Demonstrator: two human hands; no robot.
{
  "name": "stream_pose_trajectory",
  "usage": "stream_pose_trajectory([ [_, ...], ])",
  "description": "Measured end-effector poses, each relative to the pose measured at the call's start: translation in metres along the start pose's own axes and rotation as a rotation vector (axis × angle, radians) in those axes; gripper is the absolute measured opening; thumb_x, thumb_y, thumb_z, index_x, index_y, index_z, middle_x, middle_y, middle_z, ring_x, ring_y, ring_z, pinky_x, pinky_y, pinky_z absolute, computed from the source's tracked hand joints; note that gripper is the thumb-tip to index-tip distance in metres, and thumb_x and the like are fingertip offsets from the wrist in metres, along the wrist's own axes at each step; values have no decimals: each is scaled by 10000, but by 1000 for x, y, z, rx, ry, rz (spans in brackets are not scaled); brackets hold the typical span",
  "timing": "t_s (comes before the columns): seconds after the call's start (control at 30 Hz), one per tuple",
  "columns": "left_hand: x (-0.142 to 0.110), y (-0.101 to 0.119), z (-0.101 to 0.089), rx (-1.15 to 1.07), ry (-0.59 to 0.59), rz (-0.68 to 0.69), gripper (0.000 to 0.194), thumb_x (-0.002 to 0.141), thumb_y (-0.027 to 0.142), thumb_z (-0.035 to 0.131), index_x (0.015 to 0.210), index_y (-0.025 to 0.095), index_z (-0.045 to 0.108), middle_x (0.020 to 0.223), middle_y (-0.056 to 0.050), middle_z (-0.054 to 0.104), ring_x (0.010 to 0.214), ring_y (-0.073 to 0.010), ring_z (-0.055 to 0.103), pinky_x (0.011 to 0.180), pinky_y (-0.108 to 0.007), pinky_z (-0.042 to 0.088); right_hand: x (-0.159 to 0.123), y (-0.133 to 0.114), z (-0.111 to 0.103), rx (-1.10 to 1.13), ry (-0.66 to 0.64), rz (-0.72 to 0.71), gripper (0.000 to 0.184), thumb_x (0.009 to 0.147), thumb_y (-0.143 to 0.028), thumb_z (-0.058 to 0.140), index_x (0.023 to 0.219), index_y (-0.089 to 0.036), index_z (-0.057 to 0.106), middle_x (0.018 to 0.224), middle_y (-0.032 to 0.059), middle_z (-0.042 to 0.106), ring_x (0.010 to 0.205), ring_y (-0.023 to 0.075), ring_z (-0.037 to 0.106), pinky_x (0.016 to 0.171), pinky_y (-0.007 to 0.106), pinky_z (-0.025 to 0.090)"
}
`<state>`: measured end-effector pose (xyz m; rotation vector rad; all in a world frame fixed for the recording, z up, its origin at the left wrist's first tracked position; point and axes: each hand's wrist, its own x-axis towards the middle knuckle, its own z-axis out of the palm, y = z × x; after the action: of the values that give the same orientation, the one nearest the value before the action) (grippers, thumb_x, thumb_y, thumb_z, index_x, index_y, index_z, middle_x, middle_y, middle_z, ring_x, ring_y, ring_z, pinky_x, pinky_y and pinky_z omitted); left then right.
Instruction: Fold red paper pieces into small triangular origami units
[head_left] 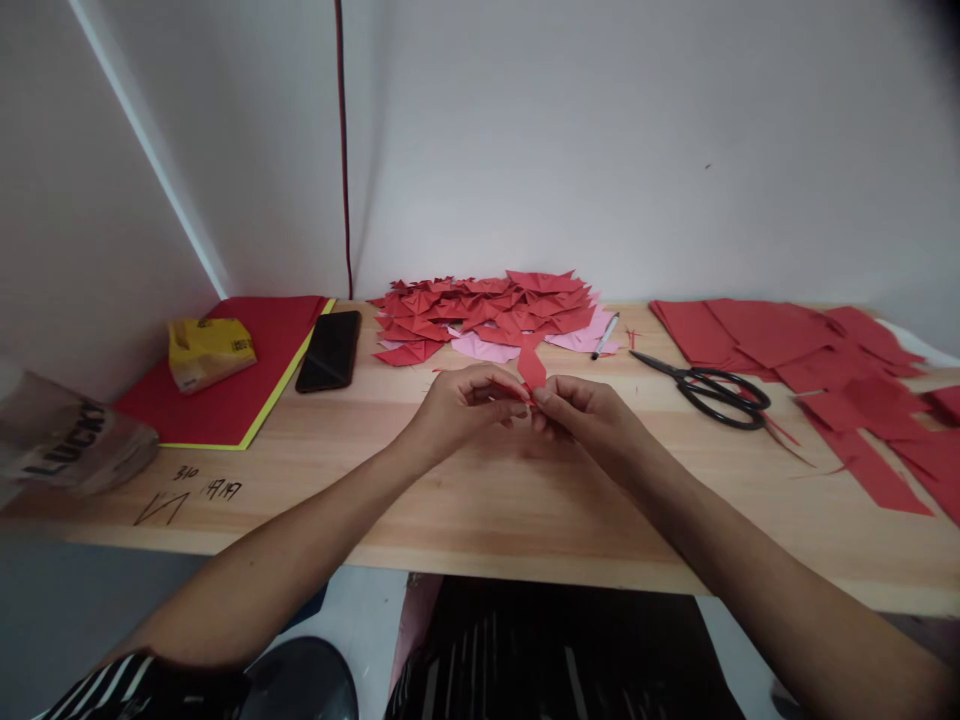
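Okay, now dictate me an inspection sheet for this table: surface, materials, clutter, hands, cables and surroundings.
Surface: pale wooden table, black handwritten marks near its left end.
Materials: heap of folded red paper pieces at the back, pink paper beneath; flat red paper cutouts and black-handled metal scissors on the right.
Clutter: black phone, slim white pen, yellow packet on large red sheets, blurred translucent item marked "LUCKY", red paper scraps.
Hands: left hand and right hand pinch a small red paper piece.
Cables: dark red cord hangs down the wall.
Surroundings: plain pale wall behind.
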<state>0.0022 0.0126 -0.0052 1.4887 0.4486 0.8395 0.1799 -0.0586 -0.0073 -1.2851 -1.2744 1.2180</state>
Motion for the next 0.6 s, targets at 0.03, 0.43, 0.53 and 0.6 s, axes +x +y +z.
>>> stream_pose_trajectory([
  [0.03,0,0,0,21,-1,12,145,706,204,783,820,140,721,850,-30,681,717,-119,666,621,-224,543,0,0,0,-9,8,-15,405,827,-551,650,688,-178,571,649,-6,612,528,80,484,507,226,348],
  [0.43,0,5,1,89,51,-110,227,689,318,799,743,119,705,707,-29,656,588,-97,588,552,-222,474,-1,0,4,-46,-22,-31,423,831,-585,615,705,-183,581,673,22,640,560,107,527,548,247,408],
  [0.53,0,6,3,82,70,-127,231,668,313,807,740,117,708,695,-27,657,581,-95,573,546,-220,455,0,1,5,-29,-16,-40,422,818,-584,630,696,-184,576,662,20,640,549,104,524,541,246,409],
  [0.6,0,7,5,65,106,-123,226,655,301,811,735,115,709,696,-27,661,586,-94,564,550,-223,444,0,0,6,-23,7,-55,405,828,-563,631,698,-182,582,664,17,637,551,101,523,540,242,409],
])
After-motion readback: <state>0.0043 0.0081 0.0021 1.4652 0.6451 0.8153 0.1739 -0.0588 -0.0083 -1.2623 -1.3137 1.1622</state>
